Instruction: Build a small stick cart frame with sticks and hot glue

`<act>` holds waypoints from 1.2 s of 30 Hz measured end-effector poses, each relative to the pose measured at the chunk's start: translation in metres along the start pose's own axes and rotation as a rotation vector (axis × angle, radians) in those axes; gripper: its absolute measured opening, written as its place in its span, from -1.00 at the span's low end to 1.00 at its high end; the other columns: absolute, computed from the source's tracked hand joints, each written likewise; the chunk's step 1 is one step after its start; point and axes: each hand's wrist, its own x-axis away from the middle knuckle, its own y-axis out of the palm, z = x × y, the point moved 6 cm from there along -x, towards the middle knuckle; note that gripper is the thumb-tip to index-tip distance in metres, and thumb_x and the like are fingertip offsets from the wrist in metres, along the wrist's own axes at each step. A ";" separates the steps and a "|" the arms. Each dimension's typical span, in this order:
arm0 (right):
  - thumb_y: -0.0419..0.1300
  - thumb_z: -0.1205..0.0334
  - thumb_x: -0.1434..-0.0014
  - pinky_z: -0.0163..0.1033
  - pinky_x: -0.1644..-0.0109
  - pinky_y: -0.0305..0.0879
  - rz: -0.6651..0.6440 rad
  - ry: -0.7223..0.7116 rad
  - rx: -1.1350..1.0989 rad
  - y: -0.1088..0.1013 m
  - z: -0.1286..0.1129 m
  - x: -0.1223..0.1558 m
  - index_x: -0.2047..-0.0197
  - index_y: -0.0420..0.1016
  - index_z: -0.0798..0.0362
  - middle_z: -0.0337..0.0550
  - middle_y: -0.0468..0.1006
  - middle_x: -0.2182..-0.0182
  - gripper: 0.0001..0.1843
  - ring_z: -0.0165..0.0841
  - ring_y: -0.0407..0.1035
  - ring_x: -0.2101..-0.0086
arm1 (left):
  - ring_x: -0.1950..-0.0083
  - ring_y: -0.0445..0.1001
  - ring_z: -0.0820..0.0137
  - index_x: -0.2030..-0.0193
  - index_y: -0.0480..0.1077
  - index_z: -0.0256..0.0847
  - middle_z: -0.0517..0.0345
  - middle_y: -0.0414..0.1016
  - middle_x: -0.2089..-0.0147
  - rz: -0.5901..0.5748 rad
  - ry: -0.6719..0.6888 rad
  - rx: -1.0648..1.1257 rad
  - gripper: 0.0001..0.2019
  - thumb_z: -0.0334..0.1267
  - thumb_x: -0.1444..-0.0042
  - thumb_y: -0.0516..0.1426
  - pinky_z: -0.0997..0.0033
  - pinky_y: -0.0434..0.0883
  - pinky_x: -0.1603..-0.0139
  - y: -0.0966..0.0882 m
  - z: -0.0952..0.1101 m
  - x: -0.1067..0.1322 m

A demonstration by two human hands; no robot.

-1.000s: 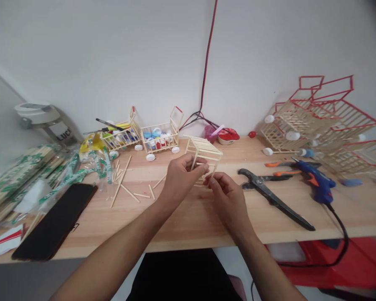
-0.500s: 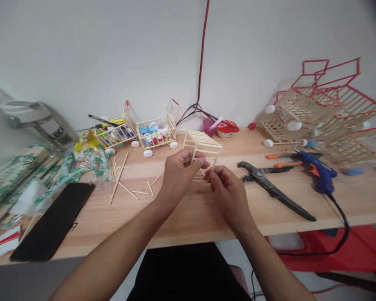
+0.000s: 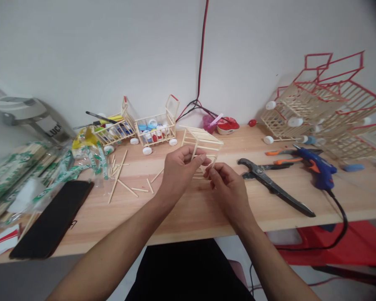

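Observation:
Over the wooden table [image 3: 181, 213] I hold a small basket frame made of pale wooden sticks [image 3: 203, 142]. My left hand [image 3: 178, 171] is closed round the frame's near left upright. My right hand [image 3: 227, 188] pinches a thin stick or a bar at the frame's near right corner; which of the two I cannot tell. The frame's lower near part is hidden behind my fingers.
Black shears [image 3: 272, 186] and a blue glue gun [image 3: 318, 169] lie right of my hands. Stacked stick carts with red rims [image 3: 329, 113] fill the far right. Two small carts holding bottle caps [image 3: 153, 129], loose sticks [image 3: 122, 179], packs of sticks [image 3: 21, 175] and a black phone [image 3: 52, 219] lie left.
My hands and the stick frame stay together in much the same grip. The view has tipped slightly, so everything sits a little higher in the picture.

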 end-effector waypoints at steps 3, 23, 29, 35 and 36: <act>0.14 0.05 -0.30 -0.29 0.34 0.20 -0.007 0.004 -0.006 0.000 -0.001 -0.001 0.29 0.45 0.02 -0.23 0.50 0.39 -0.77 -0.44 0.26 0.47 | 0.30 0.63 0.37 0.29 0.50 -0.29 0.09 0.66 0.35 0.010 -0.002 -0.013 -0.92 -0.33 -0.07 0.25 0.44 0.51 0.23 -0.001 0.000 0.000; 0.13 0.06 -0.30 -0.29 0.34 0.21 -0.003 -0.010 0.002 0.000 -0.001 0.000 0.30 0.43 0.00 -0.26 0.46 0.42 -0.77 -0.45 0.27 0.48 | 0.28 0.61 0.39 0.28 0.52 -0.29 0.10 0.65 0.34 -0.021 0.001 0.025 -0.86 -0.29 -0.03 0.30 0.44 0.50 0.21 0.001 0.000 0.000; 0.14 0.06 -0.29 -0.28 0.32 0.22 0.001 0.008 -0.007 0.000 0.000 0.000 0.29 0.43 0.01 -0.25 0.48 0.40 -0.79 -0.44 0.27 0.47 | 0.28 0.60 0.37 0.30 0.55 -0.29 0.08 0.64 0.37 -0.016 0.014 0.021 -0.85 -0.24 -0.05 0.30 0.40 0.51 0.19 -0.001 0.000 0.000; 0.14 0.08 -0.30 -0.29 0.31 0.23 -0.005 0.000 -0.010 0.000 0.000 -0.001 0.30 0.43 0.01 -0.25 0.49 0.39 -0.79 -0.45 0.28 0.46 | 0.37 0.48 0.47 0.45 0.54 -0.26 0.19 0.57 0.43 0.043 0.052 -0.039 -0.88 -0.26 -0.02 0.30 0.50 0.42 0.29 -0.004 0.002 0.000; 0.15 0.08 -0.30 -0.29 0.31 0.23 -0.004 0.000 -0.016 0.000 0.000 -0.001 0.30 0.43 0.01 -0.24 0.49 0.39 -0.79 -0.45 0.28 0.46 | 0.37 0.47 0.47 0.44 0.54 -0.26 0.20 0.56 0.43 0.043 0.055 -0.043 -0.88 -0.26 -0.02 0.31 0.50 0.41 0.29 -0.004 0.002 0.000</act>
